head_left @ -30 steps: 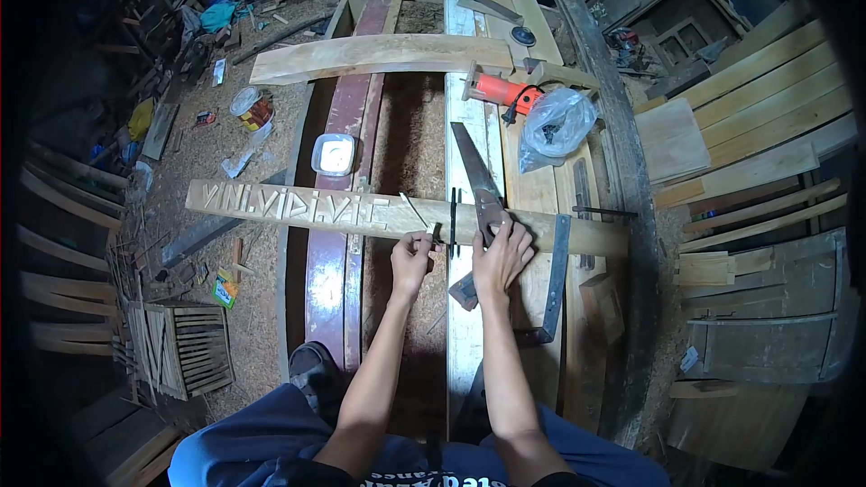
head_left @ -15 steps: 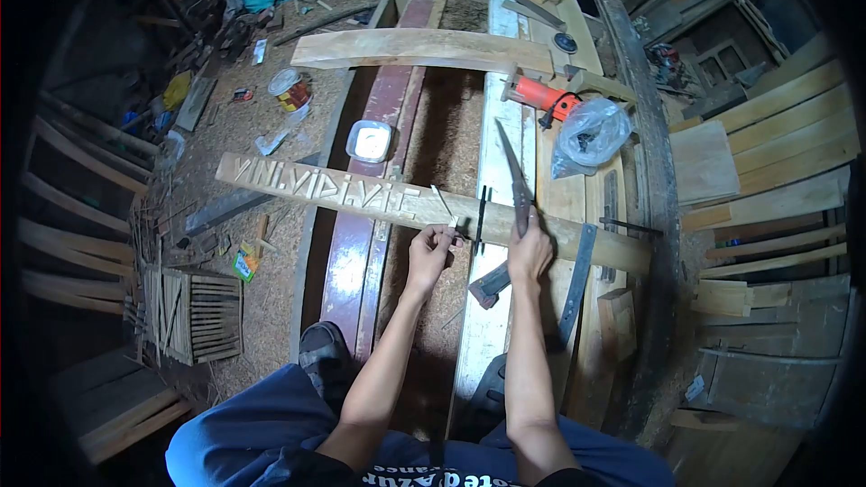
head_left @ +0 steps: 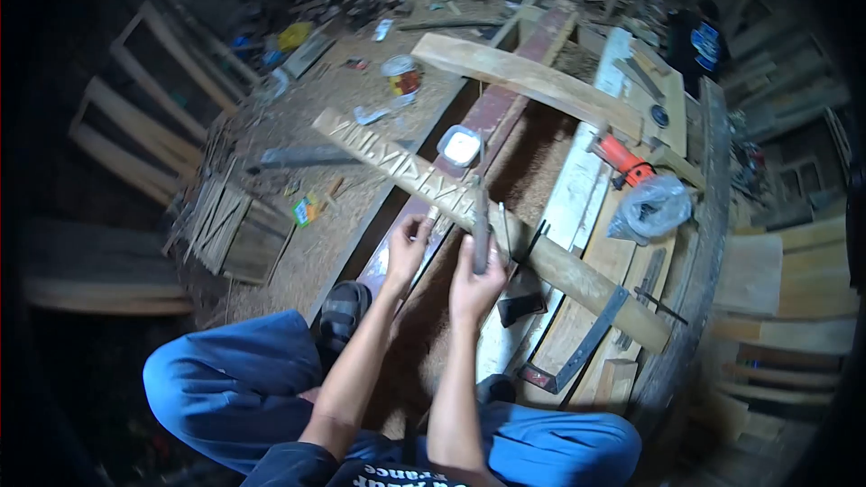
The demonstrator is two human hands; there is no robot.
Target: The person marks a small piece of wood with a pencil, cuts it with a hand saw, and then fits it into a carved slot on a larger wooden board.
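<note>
A long wooden board [head_left: 577,275] lies slantwise across the beams, with pale raised strips forming letters [head_left: 397,162] on its left half. My right hand [head_left: 478,284] is closed round a long, dark, tapered blade [head_left: 481,225], which points away from me over the board. Just left of it, my left hand [head_left: 408,248] pinches a small pale sliver of wood [head_left: 433,215] near the board's front edge. Part of the lettering is hidden behind the blade. A thin loose strip [head_left: 503,225] lies across the board, right of the blade.
Behind the board stands a small tub of white stuff [head_left: 460,146]. To the right are a red power tool [head_left: 622,155], a plastic bag [head_left: 651,207] and a flat metal bar [head_left: 591,338]. Another plank [head_left: 532,81] crosses the beams farther back. Dark gaps lie between beams.
The head view has turned, shifting and tilting the scene. My right hand has brought the blade leftward, close to my left hand. My left hand has drawn back slightly from the board.
</note>
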